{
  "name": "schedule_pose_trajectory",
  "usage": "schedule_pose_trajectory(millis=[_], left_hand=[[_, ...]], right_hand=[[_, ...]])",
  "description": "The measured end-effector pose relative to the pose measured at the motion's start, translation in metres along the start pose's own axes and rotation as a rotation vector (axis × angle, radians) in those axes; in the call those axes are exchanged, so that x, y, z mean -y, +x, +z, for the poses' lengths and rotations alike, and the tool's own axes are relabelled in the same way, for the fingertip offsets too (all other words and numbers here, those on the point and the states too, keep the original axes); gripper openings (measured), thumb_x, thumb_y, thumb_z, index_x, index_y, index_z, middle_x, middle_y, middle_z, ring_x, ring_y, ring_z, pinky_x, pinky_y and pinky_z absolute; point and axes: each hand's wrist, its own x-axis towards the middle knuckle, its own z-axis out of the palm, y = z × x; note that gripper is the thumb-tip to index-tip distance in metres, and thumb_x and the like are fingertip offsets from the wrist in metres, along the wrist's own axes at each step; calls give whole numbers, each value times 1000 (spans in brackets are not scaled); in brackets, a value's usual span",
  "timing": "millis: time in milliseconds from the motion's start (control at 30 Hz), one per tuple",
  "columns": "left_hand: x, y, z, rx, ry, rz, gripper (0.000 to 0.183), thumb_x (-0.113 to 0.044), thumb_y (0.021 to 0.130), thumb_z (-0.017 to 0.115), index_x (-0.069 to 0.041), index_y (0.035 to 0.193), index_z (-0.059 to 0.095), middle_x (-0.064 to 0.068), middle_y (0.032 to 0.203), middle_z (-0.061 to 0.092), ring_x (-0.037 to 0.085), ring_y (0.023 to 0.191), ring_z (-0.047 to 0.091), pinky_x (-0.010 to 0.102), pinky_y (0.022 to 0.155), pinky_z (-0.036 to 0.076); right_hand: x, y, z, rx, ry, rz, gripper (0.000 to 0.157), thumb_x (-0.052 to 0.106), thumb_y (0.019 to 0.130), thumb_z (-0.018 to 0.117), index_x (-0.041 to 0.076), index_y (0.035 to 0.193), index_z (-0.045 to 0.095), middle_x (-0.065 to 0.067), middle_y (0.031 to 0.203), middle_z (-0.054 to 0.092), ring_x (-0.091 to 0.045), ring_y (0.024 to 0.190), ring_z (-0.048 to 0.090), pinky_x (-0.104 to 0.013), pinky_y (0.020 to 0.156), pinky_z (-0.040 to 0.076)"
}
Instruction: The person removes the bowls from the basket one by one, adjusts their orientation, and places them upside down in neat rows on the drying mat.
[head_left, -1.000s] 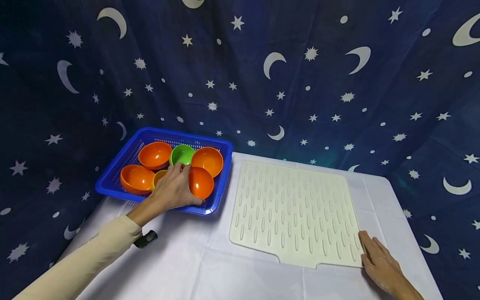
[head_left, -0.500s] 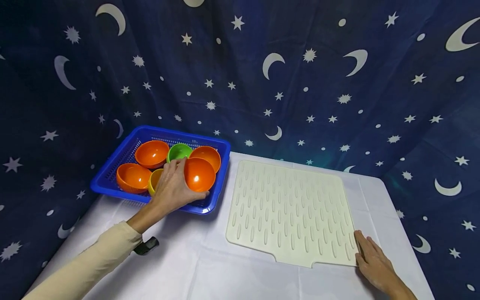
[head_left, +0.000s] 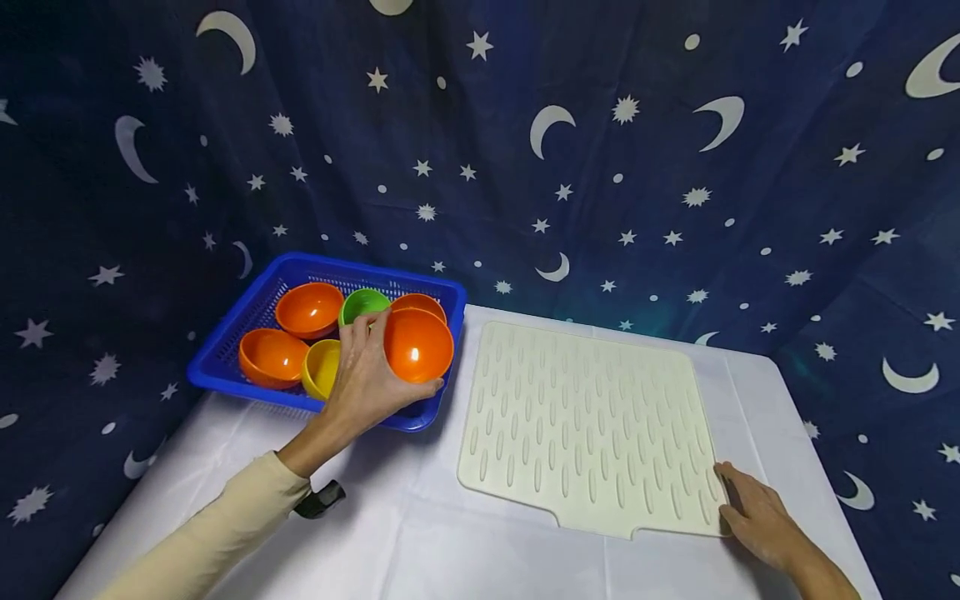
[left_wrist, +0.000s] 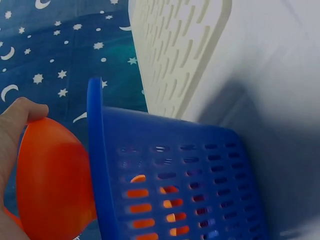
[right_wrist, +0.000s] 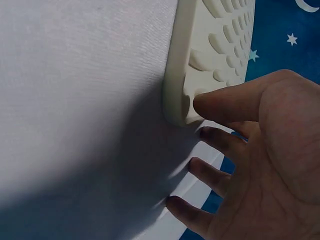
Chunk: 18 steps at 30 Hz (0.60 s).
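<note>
My left hand (head_left: 370, 367) grips an orange bowl (head_left: 418, 346) by its rim, thumb on the near side and fingers on the far side. The bowl is raised over the right end of the blue basket (head_left: 420, 421). In the left wrist view the same bowl (left_wrist: 55, 180) hangs beside the basket's wall (left_wrist: 175, 150). Under and around it lie a yellow bowl (head_left: 321, 368), a green bowl (head_left: 363, 306) and several other orange bowls (head_left: 272, 358). My right hand (head_left: 765, 517) rests at the near right corner of the cream ridged mat (head_left: 592, 425), its thumb (right_wrist: 220, 104) touching the corner and its fingers on the cloth.
A white cloth (head_left: 465, 550) covers the table, with the basket at the back left and the mat on the right. Dark blue curtains (head_left: 480, 150) with moons and stars stand close behind and at both sides.
My left hand has lifted the orange bowl up from the basket and a little to the right, uncovering more of the yellow bowl. My right hand stays at the mat's corner.
</note>
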Motion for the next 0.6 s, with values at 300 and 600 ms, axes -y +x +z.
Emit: schedule_pose_trajectory(millis=[300, 600], left_hand=[[-16, -2, 4, 34, -40, -37, 111, -49, 61, 90, 2, 147, 42, 23, 139, 43, 39, 122, 36, 57, 90, 47], [-35, -4, 6, 57, -105, -13, 113, -46, 59, 92, 0, 149, 40, 19, 141, 42, 38, 123, 36, 58, 91, 47]], right_hand=[[-1, 0, -1, 7, -15, 23, 49, 0, 99, 47, -19, 141, 32, -45, 142, 30, -63, 126, 27, -74, 101, 22], [-2, 2, 1, 37, -15, 54, 54, 4, 96, 54, -17, 141, 32, -44, 141, 30, -65, 122, 28, -76, 97, 24]])
